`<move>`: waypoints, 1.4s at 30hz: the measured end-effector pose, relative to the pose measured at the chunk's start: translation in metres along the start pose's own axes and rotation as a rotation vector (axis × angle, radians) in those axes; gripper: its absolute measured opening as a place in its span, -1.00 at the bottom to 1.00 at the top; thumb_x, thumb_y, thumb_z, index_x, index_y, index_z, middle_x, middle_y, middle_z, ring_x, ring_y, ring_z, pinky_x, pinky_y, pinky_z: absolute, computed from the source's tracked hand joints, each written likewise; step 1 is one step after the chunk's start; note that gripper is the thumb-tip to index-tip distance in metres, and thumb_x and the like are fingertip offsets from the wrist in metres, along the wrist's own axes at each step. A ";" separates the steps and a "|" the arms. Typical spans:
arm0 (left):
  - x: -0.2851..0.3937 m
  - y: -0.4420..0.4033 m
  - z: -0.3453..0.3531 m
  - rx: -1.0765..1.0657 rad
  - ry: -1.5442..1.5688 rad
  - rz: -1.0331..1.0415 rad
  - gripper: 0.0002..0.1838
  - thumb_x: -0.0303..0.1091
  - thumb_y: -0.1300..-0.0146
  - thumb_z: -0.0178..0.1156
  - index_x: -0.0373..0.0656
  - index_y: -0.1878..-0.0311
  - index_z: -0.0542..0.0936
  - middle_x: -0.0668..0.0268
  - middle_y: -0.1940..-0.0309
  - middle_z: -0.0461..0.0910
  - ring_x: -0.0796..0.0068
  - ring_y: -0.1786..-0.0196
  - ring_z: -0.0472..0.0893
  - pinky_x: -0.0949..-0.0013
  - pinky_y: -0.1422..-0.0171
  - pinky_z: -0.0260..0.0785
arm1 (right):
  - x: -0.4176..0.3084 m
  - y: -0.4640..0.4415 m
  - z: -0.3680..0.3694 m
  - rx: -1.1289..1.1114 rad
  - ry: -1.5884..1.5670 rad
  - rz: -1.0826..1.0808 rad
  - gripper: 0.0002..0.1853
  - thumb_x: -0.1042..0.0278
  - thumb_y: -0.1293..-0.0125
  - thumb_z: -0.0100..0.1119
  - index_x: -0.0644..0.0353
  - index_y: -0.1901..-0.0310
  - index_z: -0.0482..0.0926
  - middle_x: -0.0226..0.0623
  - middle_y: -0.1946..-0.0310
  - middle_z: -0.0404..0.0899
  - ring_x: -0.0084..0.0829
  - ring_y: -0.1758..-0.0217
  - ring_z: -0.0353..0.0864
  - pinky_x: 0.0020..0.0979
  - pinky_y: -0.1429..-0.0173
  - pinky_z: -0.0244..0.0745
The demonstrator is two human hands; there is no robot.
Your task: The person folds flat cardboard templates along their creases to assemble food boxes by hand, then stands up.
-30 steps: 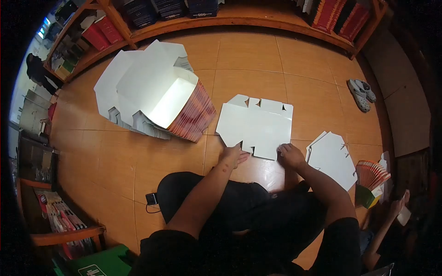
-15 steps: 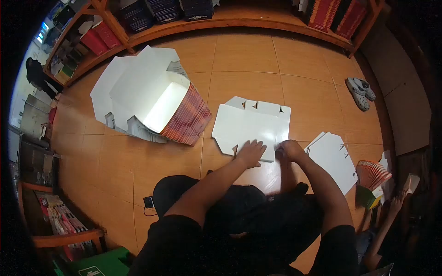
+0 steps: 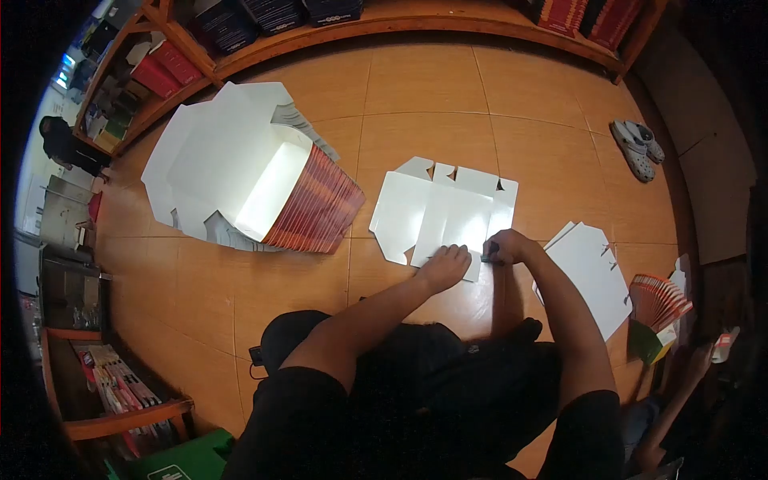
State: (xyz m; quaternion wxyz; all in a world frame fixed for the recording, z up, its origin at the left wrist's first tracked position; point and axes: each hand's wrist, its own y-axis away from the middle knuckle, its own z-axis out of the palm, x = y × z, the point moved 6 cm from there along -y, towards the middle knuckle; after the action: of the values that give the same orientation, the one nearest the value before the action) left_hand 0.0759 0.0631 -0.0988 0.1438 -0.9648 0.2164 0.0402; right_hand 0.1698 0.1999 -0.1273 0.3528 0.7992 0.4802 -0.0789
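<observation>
A flat white die-cut cardboard box blank [image 3: 400,208] lies on the floor in front of me, with notches along its far edge and crease lines across it. My left hand [image 3: 446,268] rests on its near part, fingers bent and touching the surface. At the blank's near right corner, my right hand [image 3: 506,246] is closed in a pinch. A small dark bit shows by its fingertips, too small to name. To the left stands a nested stack of partly folded boxes [image 3: 316,208], white inside with red-orange printed sides.
More white blanks [image 3: 588,272] lie on the right, beside a fanned orange-printed stack [image 3: 656,304]. Another person's hand [image 3: 702,356] holds a small carton there. Grey clogs [image 3: 636,150] sit at the far right. A wooden shelf [image 3: 416,24] spans the back; a green bin [image 3: 188,460] is lower left.
My left hand has gone from spread flat to bent fingers, slightly right. The right hand has shifted slightly up, still pinched at the corner. The camera view has shifted a little.
</observation>
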 end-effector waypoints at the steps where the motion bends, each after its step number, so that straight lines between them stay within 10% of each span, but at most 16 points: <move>1: -0.003 -0.004 0.005 -0.068 0.059 -0.009 -0.76 -0.36 -0.14 0.09 -0.27 0.16 0.52 0.20 0.22 0.51 0.32 0.20 0.52 0.29 0.20 0.43 | 0.002 0.001 -0.001 -0.018 -0.025 0.016 -0.79 0.36 0.00 0.31 0.04 0.26 0.69 -0.19 0.30 0.69 -0.20 0.22 0.65 -0.27 0.08 0.52; 16: -0.060 -0.064 0.053 -0.788 0.803 -0.229 -0.62 -0.21 0.13 0.48 -0.21 0.25 0.69 0.05 0.27 0.67 0.08 0.15 0.66 0.15 0.03 0.50 | 0.013 0.017 0.011 0.054 -0.044 0.017 -0.70 0.24 0.01 0.36 0.12 0.20 0.65 -0.13 0.31 0.67 -0.11 0.21 0.65 -0.23 0.04 0.52; 24: -0.041 -0.043 0.038 -0.513 0.836 -0.123 -0.62 -0.25 0.12 0.46 -0.15 0.18 0.69 0.04 0.33 0.67 0.03 0.19 0.66 0.13 0.04 0.50 | -0.050 0.034 -0.017 0.231 -0.205 0.139 -0.64 0.12 -0.03 0.35 0.17 0.18 0.64 0.00 0.26 0.66 -0.03 0.17 0.65 -0.16 0.01 0.53; 33: -0.045 0.039 -0.023 -0.497 0.389 -0.119 -0.01 -0.05 -0.03 0.40 -0.23 -0.43 0.10 -0.07 -0.39 0.17 -0.02 -0.41 0.23 0.08 -0.43 0.15 | -0.054 0.030 -0.003 0.266 0.072 -0.015 -0.77 0.25 -0.16 0.14 0.07 0.16 0.60 -0.03 0.29 0.64 -0.01 0.16 0.63 -0.09 0.02 0.51; 37: -0.037 0.045 -0.026 -0.502 0.313 -0.111 0.00 -0.03 -0.04 0.39 -0.26 -0.44 0.10 -0.09 -0.42 0.14 -0.05 -0.45 0.18 0.12 -0.48 0.10 | -0.059 0.036 -0.012 0.222 0.051 0.000 -0.77 0.29 -0.16 0.13 0.08 0.15 0.59 -0.02 0.27 0.64 0.00 0.13 0.62 -0.08 0.01 0.50; 42: -0.026 0.040 -0.003 -0.507 0.288 -0.239 -0.49 -0.30 -0.12 0.19 -0.45 -0.08 0.42 -0.06 -0.06 0.42 0.07 -0.09 0.47 0.16 -0.11 0.42 | -0.052 0.037 -0.011 0.294 0.085 -0.102 -0.81 0.29 -0.12 0.17 0.11 0.22 0.55 -0.05 0.28 0.61 -0.03 0.11 0.60 -0.07 0.00 0.49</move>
State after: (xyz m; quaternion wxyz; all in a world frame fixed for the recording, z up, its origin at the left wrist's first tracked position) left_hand 0.0352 0.0377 -0.1025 -0.1299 -0.9843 0.1028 -0.0611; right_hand 0.1701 0.1593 -0.0771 0.2068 0.8195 0.5178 -0.1323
